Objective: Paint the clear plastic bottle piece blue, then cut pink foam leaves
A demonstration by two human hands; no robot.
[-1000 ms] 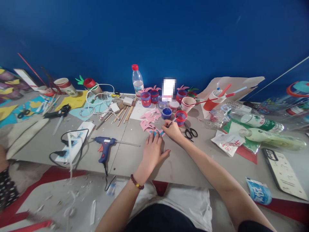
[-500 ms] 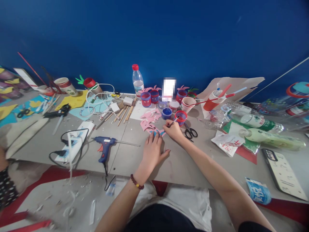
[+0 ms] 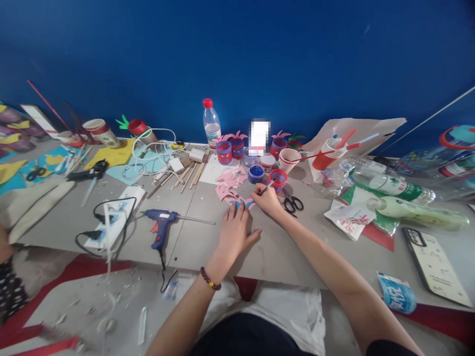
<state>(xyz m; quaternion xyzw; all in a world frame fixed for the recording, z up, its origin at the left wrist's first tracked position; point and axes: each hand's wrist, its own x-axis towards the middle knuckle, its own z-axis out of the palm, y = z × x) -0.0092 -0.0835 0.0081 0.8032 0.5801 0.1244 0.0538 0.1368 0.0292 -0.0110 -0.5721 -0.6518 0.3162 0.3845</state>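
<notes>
My left hand (image 3: pixel 235 230) lies on the table with its fingers spread, the fingertips on a small pink and blue paper piece (image 3: pixel 243 202). Close on its right, my right hand (image 3: pixel 266 199) is closed around a thin dark brush (image 3: pixel 269 185), whose lower tip is too small to make out. Cut pink paper (image 3: pixel 230 182) lies just beyond my left fingertips. An open jar of blue paint (image 3: pixel 256 173) and a red and blue cup (image 3: pixel 277 180) stand behind my right hand. Black scissors (image 3: pixel 294 202) rest to its right.
A blue glue gun (image 3: pixel 160 227) and a white power strip (image 3: pixel 115 220) lie at left. A red-capped bottle (image 3: pixel 212 126) stands at the back. Plastic bottles (image 3: pixel 393 188) and a phone (image 3: pixel 436 267) are at right. Another person's arm (image 3: pixel 5 247) shows at far left.
</notes>
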